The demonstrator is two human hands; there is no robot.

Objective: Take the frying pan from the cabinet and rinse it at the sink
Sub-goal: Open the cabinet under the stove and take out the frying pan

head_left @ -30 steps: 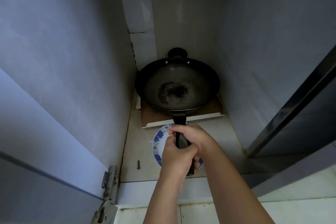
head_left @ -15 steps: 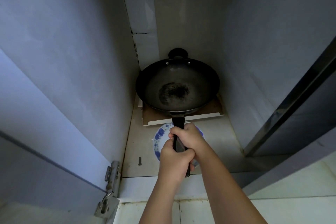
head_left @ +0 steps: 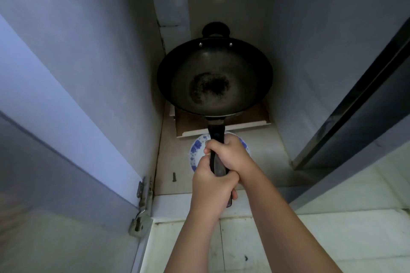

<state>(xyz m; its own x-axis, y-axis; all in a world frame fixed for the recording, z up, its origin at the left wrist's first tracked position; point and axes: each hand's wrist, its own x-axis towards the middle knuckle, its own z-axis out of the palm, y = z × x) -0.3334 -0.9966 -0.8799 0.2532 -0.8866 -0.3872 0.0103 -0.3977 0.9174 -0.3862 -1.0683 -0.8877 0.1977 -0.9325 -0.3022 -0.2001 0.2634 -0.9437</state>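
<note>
A black frying pan (head_left: 214, 77) with a dark burnt patch in its bottom sits inside the open cabinet (head_left: 99, 55), its long black handle (head_left: 216, 137) pointing toward me and a small loop handle at its far rim. My right hand (head_left: 229, 154) grips the handle further up, and my left hand (head_left: 210, 188) grips its near end just behind. The pan is over a brown board (head_left: 248, 118) at the back of the cabinet floor.
A blue-and-white plate (head_left: 197, 150) lies on the cabinet floor under my hands. A small dark screw (head_left: 174, 177) lies to its left. The left door (head_left: 44, 162) stands open on a metal hinge (head_left: 143, 208); a dark door edge (head_left: 355, 106) is at right. White floor tiles (head_left: 343, 239) lie below.
The pan has come toward me and looks lifted and larger in view, with both hands still on the handle. The view has shifted slightly closer to the cabinet.
</note>
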